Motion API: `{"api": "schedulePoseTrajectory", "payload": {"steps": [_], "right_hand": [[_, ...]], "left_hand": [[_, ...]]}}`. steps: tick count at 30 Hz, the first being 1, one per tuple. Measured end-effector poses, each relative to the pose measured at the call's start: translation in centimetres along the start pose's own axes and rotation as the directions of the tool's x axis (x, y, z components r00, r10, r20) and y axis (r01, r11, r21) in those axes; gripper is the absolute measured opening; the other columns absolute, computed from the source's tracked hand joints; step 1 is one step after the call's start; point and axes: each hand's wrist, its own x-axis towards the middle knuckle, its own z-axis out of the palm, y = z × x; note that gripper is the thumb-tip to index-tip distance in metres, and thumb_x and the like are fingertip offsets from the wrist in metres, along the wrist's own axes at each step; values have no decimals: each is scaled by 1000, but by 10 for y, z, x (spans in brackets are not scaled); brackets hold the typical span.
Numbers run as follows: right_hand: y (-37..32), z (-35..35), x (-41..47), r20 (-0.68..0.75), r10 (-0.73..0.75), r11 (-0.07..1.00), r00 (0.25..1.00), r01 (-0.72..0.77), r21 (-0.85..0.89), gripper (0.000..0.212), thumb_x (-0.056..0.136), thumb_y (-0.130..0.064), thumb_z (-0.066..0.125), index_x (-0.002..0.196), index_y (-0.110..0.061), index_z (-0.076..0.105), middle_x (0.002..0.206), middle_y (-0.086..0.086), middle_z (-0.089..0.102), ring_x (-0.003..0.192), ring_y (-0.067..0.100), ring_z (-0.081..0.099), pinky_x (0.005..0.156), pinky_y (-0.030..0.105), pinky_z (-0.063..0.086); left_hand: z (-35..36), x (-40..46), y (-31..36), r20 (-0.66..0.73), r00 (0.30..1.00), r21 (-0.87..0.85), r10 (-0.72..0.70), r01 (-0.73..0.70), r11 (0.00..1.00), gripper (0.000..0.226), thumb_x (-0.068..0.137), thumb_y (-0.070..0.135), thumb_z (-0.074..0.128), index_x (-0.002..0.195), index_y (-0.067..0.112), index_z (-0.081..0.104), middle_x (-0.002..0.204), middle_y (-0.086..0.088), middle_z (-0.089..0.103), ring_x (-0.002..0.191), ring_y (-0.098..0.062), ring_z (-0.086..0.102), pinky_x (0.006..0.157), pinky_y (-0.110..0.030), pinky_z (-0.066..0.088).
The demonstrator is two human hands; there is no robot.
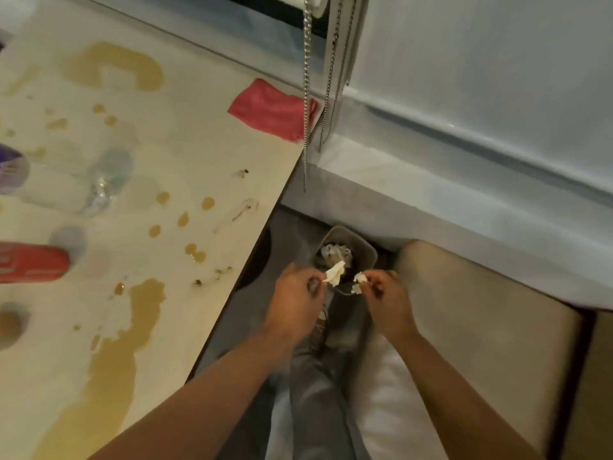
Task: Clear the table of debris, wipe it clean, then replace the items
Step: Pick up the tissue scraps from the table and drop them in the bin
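Both hands hang off the tabletop's right edge, above a small grey bin on the floor. The left hand pinches a white scrap of tissue between thumb and fingertips; the scrap juts up and right over the bin's mouth. The right hand pinches a smaller white bit in the same way, just beside the first scrap but apart from it. Crumpled paper lies inside the bin.

The tabletop is pale and badly soiled. A large amber puddle runs along its near part, a curved amber smear lies at the far end, and drops of the same liquid dot the stretch between. Small dark crumbs sit near the right edge, with another dark speck farther back. A pink cloth lies at the far right corner, partly behind a hanging bead chain. A clear plastic bottle lies on its side at the left, a red can lies nearer, and a purple object is cut off by the left edge; what it is cannot be told.

Below the hands are the person's legs in grey trousers, with a white cushion and a beige seat to the right. A pale wall rises behind.
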Motion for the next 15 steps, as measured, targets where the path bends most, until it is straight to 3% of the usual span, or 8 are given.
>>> {"api": "schedulePoseTrajectory", "payload": {"steps": [3, 8, 12, 15], "right_hand": [[25, 9, 23, 27, 69, 997, 997, -70, 26, 14, 100, -26, 63, 113, -22, 68, 104, -4, 68, 92, 7, 61, 75, 6, 39], [55, 22, 57, 5, 189, 975, 982, -189, 116, 8, 102, -28, 61, 110, -26, 62, 93, -11, 63, 85, 1, 61, 64, 9, 40], [73, 34, 75, 14, 250, 960, 968, -249, 126, 11, 101, -28, 61, 112, -25, 63, 94, -8, 65, 81, 1, 60, 63, 16, 40], [78, 35, 80, 27, 246, 965, 969, -248, 82, 18, 102, -27, 61, 120, -26, 63, 96, -14, 63, 80, -5, 57, 60, 8, 38]], "left_hand": [[38, 35, -6, 40, 999, 84, -26, 23, 996, 13, 95, 20, 67, 106, 21, 74, 99, 6, 57, 85, -6, 54, 76, -17, 44], [88, 92, -20, 55, 995, 179, -78, 67, 981, 15, 95, 17, 65, 105, 19, 75, 105, -6, 67, 86, -16, 59, 76, -24, 45], [113, 119, -27, 103, 987, 194, -123, 102, 976, 16, 94, 19, 66, 109, 20, 73, 115, -5, 63, 100, -22, 62, 86, -30, 52], [123, 128, -29, 144, 984, 177, -103, 77, 981, 23, 91, 21, 69, 114, 21, 69, 118, -6, 61, 102, -24, 62, 86, -27, 50]]}}
